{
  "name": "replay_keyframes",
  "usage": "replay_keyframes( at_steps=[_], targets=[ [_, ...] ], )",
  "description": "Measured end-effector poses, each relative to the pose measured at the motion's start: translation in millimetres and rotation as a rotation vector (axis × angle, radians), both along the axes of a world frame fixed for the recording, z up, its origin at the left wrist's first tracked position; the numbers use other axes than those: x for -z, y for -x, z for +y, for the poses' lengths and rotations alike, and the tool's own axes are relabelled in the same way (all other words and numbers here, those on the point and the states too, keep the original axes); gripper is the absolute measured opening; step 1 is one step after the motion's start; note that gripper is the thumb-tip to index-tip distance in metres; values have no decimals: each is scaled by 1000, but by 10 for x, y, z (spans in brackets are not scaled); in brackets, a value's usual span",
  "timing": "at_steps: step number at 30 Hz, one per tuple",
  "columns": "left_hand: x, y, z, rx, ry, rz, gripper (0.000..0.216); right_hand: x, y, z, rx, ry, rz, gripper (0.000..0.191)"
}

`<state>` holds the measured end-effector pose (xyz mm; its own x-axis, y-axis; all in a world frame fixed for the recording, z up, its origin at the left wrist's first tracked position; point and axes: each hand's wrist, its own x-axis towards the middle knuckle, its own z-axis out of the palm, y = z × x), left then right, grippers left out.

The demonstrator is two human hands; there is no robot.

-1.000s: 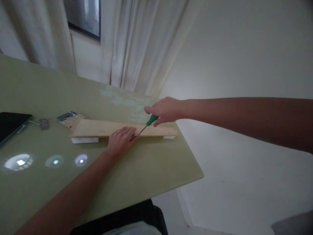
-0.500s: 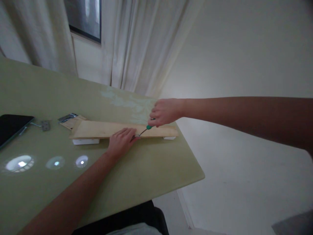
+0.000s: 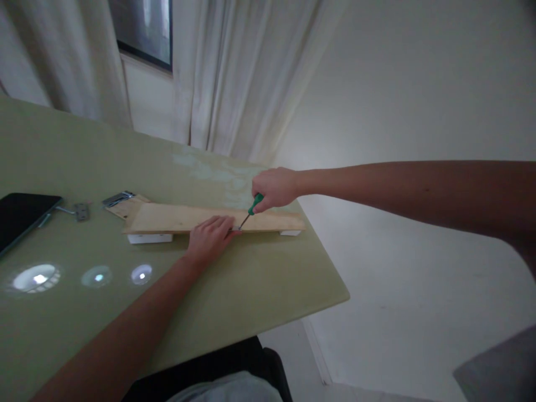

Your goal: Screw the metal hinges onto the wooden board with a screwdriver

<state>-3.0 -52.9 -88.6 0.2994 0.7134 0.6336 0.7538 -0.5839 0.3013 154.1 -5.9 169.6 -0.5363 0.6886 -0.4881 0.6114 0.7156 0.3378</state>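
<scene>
A long pale wooden board (image 3: pixel 176 218) lies across the green table (image 3: pixel 234 279), raised on small white blocks (image 3: pixel 149 238). My left hand (image 3: pixel 210 239) rests on the board's near edge, fingers together and pressed down by the tool's tip. My right hand (image 3: pixel 272 188) is closed round a green-handled screwdriver (image 3: pixel 253 206). Its metal shaft slants down to the board just beside my left fingertips.
A dark tablet (image 3: pixel 20 215) lies at the table's left edge. A metal hinge (image 3: pixel 79 211) and a shiny clip (image 3: pixel 116 198) on a second wood piece sit left of the board. Curtains hang behind. The table's right edge drops to the floor.
My right hand has turned on the screwdriver: the green handle was hidden under the fist half a second ago and shows again now. The left hand and board have stayed put.
</scene>
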Motion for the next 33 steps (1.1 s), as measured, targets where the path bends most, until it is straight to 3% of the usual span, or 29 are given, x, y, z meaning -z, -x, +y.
replay_keyframes(
  at_steps=[5,10,12,15,20,33],
  targets=[
    [0,9,9,-11,-25,7,30,-20,-112,-97,20,-6,10,43],
    [-3,30,30,7,-32,-4,34,-115,-547,-362,-196,-69,3,22],
    [-22,73,48,36,-28,8,34,-44,-748,-454,-45,-175,122,22],
    [-51,178,84,68,-61,35,35,174,-928,-575,85,-255,228,41],
    [-58,307,107,79,-114,68,33,408,-837,-625,75,-155,321,36],
    [-61,290,71,76,-159,85,27,320,-617,-452,36,-70,315,32]
  ],
)
